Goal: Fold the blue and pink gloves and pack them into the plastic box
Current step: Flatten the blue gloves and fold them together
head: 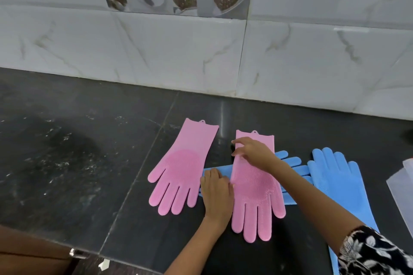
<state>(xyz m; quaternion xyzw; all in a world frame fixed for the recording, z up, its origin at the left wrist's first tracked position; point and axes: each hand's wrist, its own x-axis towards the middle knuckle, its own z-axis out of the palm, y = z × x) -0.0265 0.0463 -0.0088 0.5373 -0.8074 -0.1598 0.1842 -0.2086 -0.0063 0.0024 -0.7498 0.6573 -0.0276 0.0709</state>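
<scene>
Two pink gloves lie flat on the dark counter, cuffs toward the wall. The left pink glove [181, 169] lies by itself. The right pink glove [254, 187] lies across a blue glove [292, 163] that runs sideways beneath it. A second blue glove [339, 181] lies to the right, fingers toward the wall. My left hand [216, 194] rests flat on the blue glove's cuff, against the right pink glove's edge. My right hand [252, 150] presses on that pink glove near its cuff, fingers bent at its left edge. The clear plastic box [402, 187] shows at the right edge.
The dark stone counter [78, 152] stretches left, meeting a grey marble-tile wall [201, 51] at the back. A wooden drawer front with a metal handle [76, 252] sits below the counter's front edge at lower left.
</scene>
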